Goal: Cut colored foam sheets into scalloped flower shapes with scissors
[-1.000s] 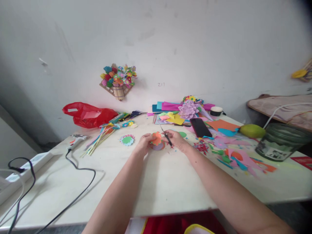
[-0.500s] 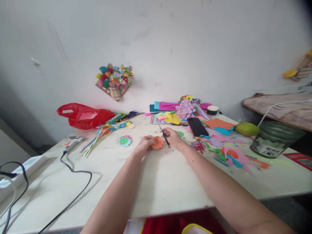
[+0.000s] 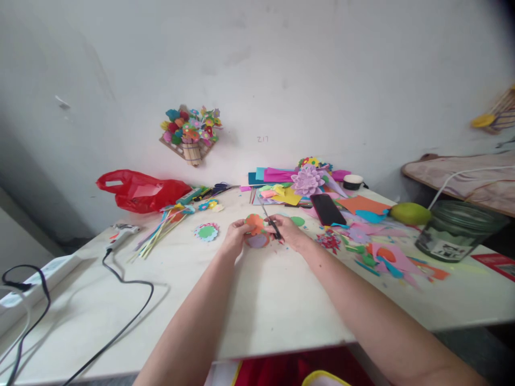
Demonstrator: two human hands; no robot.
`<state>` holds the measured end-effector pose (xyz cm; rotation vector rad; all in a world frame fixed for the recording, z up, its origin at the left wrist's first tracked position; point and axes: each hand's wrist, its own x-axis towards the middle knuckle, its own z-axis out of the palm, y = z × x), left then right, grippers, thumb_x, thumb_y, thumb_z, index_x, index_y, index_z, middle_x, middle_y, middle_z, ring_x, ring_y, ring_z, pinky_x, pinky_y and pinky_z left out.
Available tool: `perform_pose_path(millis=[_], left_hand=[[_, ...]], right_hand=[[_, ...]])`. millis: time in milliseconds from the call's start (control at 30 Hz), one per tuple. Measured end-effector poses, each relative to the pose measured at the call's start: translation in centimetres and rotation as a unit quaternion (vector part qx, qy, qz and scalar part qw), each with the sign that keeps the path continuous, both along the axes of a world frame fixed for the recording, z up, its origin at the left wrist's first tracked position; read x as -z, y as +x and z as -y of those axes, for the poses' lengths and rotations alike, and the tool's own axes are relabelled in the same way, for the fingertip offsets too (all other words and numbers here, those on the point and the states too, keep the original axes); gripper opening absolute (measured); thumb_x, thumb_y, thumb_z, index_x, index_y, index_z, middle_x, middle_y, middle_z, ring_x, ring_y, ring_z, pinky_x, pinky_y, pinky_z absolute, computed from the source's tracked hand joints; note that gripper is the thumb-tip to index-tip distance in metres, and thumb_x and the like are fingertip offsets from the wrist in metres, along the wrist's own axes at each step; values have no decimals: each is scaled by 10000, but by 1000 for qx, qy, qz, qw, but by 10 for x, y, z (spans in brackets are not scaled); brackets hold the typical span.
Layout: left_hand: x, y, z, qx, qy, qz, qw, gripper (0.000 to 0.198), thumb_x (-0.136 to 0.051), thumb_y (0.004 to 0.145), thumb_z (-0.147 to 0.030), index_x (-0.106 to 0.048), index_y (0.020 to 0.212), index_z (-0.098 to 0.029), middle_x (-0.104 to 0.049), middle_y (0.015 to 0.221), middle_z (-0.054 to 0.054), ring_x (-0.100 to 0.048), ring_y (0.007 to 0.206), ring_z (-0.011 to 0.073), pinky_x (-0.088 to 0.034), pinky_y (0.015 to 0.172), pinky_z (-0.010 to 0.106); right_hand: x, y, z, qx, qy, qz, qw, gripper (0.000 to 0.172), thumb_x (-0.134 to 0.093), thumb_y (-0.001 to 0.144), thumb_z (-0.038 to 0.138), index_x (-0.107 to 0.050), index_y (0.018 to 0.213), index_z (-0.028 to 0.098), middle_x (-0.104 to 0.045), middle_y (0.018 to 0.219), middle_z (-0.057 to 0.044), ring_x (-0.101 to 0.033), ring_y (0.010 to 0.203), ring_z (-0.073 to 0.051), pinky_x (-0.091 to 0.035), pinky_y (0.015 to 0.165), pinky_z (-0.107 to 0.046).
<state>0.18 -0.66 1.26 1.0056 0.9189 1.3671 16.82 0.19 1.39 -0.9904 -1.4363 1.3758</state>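
My left hand (image 3: 236, 236) pinches an orange scalloped flower cut-out (image 3: 253, 221) between thumb and fingers. Just below it shows an orange-edged piece with a purple round middle (image 3: 257, 240); whether my left hand grips that too I cannot tell. In my right hand (image 3: 287, 231) are dark-handled scissors (image 3: 276, 229), their blades pointing up and away to the left, close beside the orange cut-out. A green circle (image 3: 298, 221) lies just beyond my right hand. To the left lies a layered flower with a green centre (image 3: 207, 232).
Left are a glue gun (image 3: 123, 235) with a cord, a power strip (image 3: 44, 279), a red plastic bag (image 3: 140, 190) and thin sticks (image 3: 161, 236). Right are a phone (image 3: 328, 209), coloured scraps (image 3: 386, 257), a green fruit (image 3: 410, 213) and a glass jar (image 3: 450, 236).
The orange cut-out has tipped up and moved slightly left, and the purple-centred piece now shows below it. My right hand keeps the scissors at nearly the same spot.
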Motion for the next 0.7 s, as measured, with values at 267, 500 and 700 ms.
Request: perform_pose_path(millis=[267,500,700], left_hand=[[1,-3,-4,-34,-5,56,998,167,-698,467,-157,-640,621,-132,-684,621,48,-628,586,163,-497,621,285],[3,-6,-8,-47,-21,84,995,128,-675,495,-111,-611,603,-134,-685,626,55,-641,610,159,-507,628,271],[2,-7,-8,-44,-21,93,994,107,-652,509,-96,-592,589,-133,-680,636,54,-622,597,144,-501,639,267]], right_hand=[[-2,7,5,-87,7,33,996,333,-647,710,463,-520,731,156,-580,567,18,-475,403,-57,-211,308,-165],[-3,10,5,-137,37,112,983,373,-594,752,514,-529,709,150,-587,572,8,-494,402,-62,-248,305,-165],[0,13,1,-169,53,110,978,373,-564,793,516,-545,737,147,-611,605,-1,-529,426,-70,-271,319,-169]])
